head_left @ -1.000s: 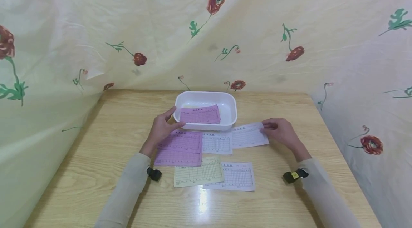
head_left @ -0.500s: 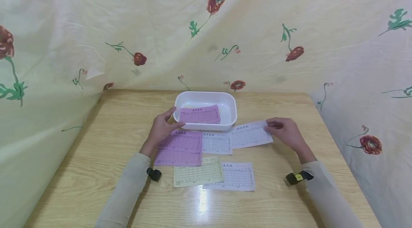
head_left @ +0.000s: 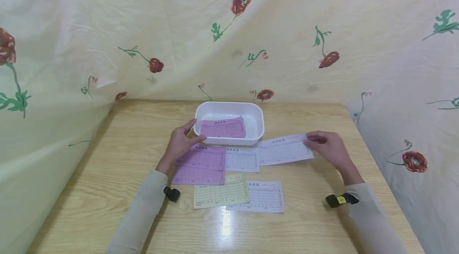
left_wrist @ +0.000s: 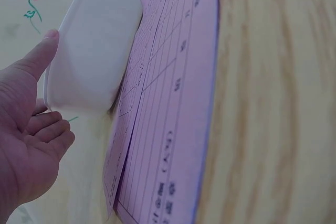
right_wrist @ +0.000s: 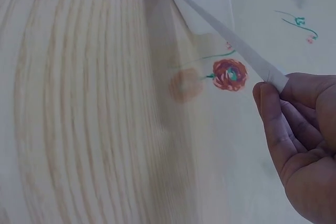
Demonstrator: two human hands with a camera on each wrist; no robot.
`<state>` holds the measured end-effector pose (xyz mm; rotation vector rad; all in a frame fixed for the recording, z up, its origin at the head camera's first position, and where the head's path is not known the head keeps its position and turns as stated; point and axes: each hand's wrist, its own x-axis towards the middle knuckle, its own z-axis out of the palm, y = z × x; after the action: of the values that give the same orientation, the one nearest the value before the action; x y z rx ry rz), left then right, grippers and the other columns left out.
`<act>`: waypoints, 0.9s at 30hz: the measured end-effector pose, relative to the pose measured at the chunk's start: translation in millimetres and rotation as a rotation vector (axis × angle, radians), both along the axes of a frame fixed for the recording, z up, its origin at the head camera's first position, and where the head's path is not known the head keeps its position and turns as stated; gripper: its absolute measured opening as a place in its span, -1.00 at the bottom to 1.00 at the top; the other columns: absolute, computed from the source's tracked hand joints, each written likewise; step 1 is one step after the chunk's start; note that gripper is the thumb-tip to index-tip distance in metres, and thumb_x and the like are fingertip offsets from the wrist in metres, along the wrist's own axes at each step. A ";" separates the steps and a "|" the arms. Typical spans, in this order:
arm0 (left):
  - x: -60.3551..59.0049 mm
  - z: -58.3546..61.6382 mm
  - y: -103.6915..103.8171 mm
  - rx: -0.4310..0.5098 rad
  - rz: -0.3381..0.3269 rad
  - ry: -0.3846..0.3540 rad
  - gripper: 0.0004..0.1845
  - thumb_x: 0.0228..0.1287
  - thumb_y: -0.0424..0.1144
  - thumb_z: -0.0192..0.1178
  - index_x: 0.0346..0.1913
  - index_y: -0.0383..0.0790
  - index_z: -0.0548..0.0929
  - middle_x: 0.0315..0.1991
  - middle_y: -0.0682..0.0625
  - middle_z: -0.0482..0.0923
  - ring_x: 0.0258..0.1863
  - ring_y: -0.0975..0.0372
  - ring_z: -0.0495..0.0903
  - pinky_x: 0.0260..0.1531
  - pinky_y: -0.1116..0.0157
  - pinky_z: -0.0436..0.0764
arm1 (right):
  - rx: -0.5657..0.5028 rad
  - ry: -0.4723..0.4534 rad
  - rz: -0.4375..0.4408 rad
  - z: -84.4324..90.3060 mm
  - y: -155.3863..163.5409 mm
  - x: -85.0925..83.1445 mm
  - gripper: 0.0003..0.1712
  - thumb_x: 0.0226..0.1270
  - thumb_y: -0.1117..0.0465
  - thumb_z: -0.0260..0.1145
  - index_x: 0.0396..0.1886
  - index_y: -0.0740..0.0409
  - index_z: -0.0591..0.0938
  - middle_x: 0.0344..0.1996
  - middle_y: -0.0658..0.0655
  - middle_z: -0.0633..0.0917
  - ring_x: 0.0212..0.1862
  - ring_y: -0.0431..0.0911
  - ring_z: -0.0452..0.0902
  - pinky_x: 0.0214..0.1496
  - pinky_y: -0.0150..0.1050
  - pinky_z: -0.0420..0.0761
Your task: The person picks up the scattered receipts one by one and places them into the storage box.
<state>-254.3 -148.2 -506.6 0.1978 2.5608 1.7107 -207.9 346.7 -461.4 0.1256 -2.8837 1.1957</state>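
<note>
Flowery cloth (head_left: 179, 19) hung behind the wood tabletop (head_left: 93, 190). Right hand (head_left: 330, 147) had the right end of a white slip (head_left: 285, 150) pinched between thumb and fingers, while the left hand (head_left: 179, 144) held the tub (head_left: 254, 122) by its left end. That slip sat by the tub's near right corner, long axis mostly left to right, right end lifted a little off the wood. Compared with half a second earlier, the right hand and pinched end had slid further right and more slip showed; tub and left hand hadn't budged.
</note>
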 end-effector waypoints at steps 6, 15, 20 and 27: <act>1.2 0.6 0.4 0.007 -0.005 0.004 0.00 0.12 0.10 0.53 0.53 -0.24 0.31 0.57 -0.05 0.20 0.59 0.02 0.10 0.57 -0.03 0.14 | -0.069 0.006 -0.018 -0.1 11.4 5.0 -0.58 0.43 0.17 0.40 0.12 0.40 0.67 -0.02 0.44 0.73 -0.22 -0.50 0.59 -0.19 -0.54 0.69; 0.0 0.2 0.4 0.018 -0.004 0.002 0.03 0.08 0.13 0.54 0.53 -0.25 0.31 0.57 -0.07 0.19 0.59 0.02 0.09 0.58 -0.02 0.13 | -0.120 0.024 -0.053 3.8 31.4 10.5 -0.54 0.41 0.18 0.43 0.13 0.43 0.66 -0.13 0.13 0.80 -0.22 -0.48 0.62 -0.22 -0.55 0.68; -0.8 -0.9 -0.3 0.016 -0.006 0.007 0.02 0.09 0.12 0.54 0.53 -0.25 0.31 0.57 -0.06 0.20 0.59 0.03 0.10 0.57 -0.01 0.15 | -0.185 0.037 -0.089 9.3 43.6 11.9 -0.51 0.38 0.22 0.44 0.14 0.51 0.60 -0.31 -0.37 0.72 -0.25 -0.48 0.65 -0.24 -0.57 0.67; -0.1 -0.9 0.0 0.018 -0.012 0.011 0.01 0.10 0.10 0.54 0.53 -0.25 0.31 0.57 -0.05 0.20 0.59 0.03 0.10 0.57 0.00 0.16 | -0.228 0.039 -0.147 23.2 55.4 11.7 -0.59 0.36 0.19 0.46 0.09 0.35 0.66 -0.34 -0.41 0.71 -0.27 -0.46 0.65 -0.27 -0.58 0.66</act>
<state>-254.3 -148.2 -507.5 0.2230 2.5471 1.7343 -196.2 402.0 -438.2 -0.0646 -2.6461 1.4617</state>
